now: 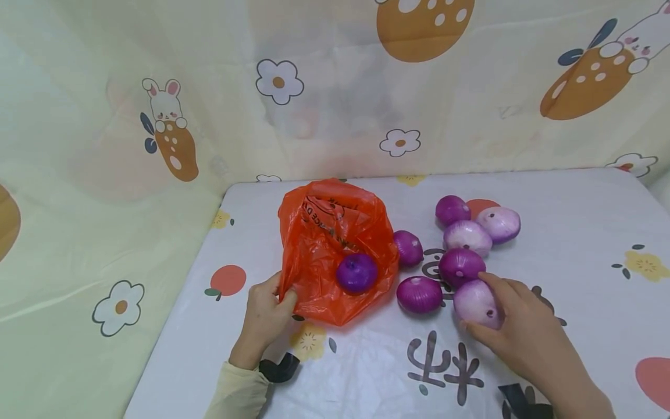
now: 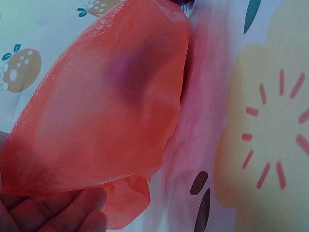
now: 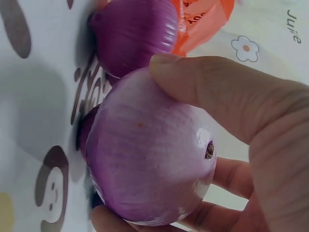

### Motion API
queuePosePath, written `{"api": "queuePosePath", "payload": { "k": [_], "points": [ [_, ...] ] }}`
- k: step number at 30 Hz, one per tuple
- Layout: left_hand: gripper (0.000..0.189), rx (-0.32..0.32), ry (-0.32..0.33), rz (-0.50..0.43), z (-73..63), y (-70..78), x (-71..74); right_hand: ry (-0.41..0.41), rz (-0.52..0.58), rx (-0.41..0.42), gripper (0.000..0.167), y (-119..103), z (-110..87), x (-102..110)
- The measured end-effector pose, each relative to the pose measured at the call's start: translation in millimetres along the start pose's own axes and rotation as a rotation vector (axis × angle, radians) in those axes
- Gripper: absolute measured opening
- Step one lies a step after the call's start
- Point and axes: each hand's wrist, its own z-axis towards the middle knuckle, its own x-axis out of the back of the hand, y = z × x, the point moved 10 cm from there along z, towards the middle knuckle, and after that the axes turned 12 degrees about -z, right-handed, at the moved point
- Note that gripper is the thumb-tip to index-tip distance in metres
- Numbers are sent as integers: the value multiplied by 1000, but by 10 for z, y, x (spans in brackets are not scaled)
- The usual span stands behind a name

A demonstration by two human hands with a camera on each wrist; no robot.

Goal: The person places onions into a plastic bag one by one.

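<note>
My left hand (image 1: 266,314) pinches the near left edge of a red plastic bag (image 1: 314,285), whose mouth gapes toward me. Inside the bag lies one purple onion (image 1: 357,272); the left wrist view shows only its dark shape through the film. A pale purple-white onion (image 3: 149,150) sits in the grip of my right hand (image 1: 528,326), thumb on one side and fingers round the other. Close by it are a dark purple onion (image 1: 462,266) behind and another purple onion (image 1: 420,294) to its left.
Touching the bag's right side is a purple onion (image 1: 408,248). Farther back are a pale onion (image 1: 467,237), a small purple onion (image 1: 452,210) and a whitish onion (image 1: 499,224). A printed cloth (image 1: 366,378) covers the table, and a patterned curtain (image 1: 335,116) hangs behind.
</note>
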Motion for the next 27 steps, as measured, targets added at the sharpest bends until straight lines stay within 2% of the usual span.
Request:
{"api": "queuePosePath", "payload": {
  "k": [9, 16, 27],
  "points": [
    [28, 1, -6, 5, -8, -1, -9, -4, -1, -26, 97, -30, 27, 77],
    [26, 6, -9, -9, 5, -10, -15, 77, 7, 5, 95, -96, 31, 194],
    [29, 9, -4, -10, 6, -29, 0, 141, 25, 36, 95, -224, 77, 342]
  ]
}}
